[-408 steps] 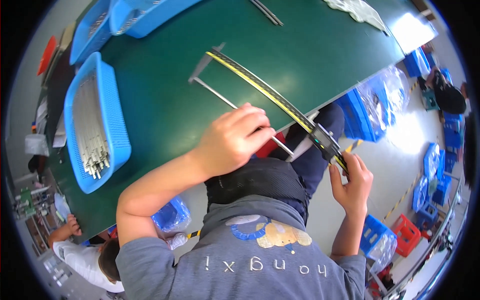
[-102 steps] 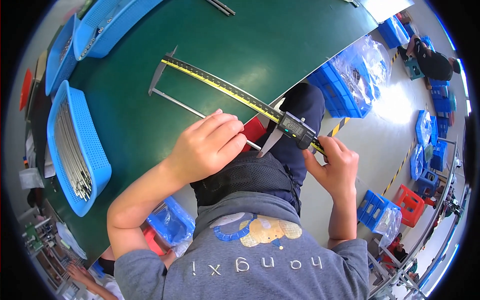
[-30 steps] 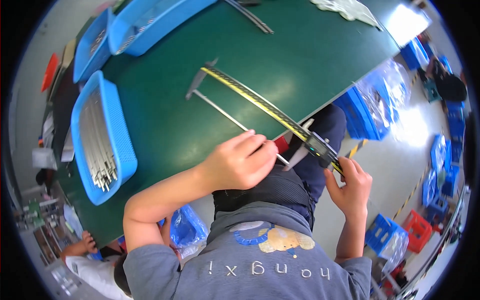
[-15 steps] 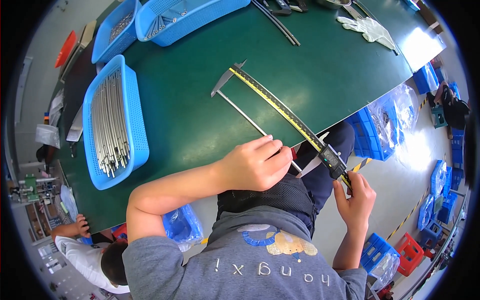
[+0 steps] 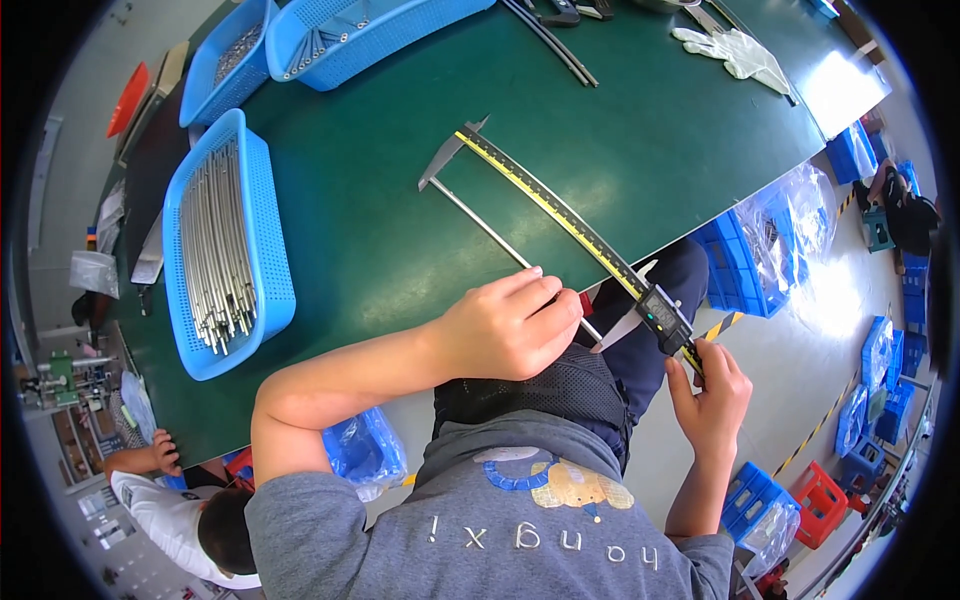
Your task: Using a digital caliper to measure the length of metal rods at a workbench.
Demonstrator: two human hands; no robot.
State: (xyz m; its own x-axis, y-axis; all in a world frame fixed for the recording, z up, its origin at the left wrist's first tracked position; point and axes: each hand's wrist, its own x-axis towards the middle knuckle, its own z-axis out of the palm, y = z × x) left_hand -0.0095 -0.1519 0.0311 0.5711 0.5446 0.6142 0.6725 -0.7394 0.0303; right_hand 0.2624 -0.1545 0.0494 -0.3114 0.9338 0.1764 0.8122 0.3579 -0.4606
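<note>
My left hand [image 5: 520,322] is closed around a thin metal rod [image 5: 482,224] near its lower end. The rod lies between the jaws of a long digital caliper [image 5: 550,203], its far end at the fixed jaw and its near end at the sliding jaw. My right hand [image 5: 712,395] grips the caliper at the beam end, just below the display. The caliper slants from the green table [image 5: 370,180] out over its front edge. Part of the rod is hidden behind my left fingers.
A blue basket [image 5: 272,240] full of metal rods stands at the left. Two more blue baskets [image 5: 385,32] hold small parts and rods farther back. Dark rods [image 5: 550,42] and a white glove [image 5: 735,52] lie at the far side. A co-worker's hand [image 5: 165,452] rests on the table's left edge.
Almost nothing differs. The caliper and rod have shifted very slightly up and left in the picture, and both hands keep their hold.
</note>
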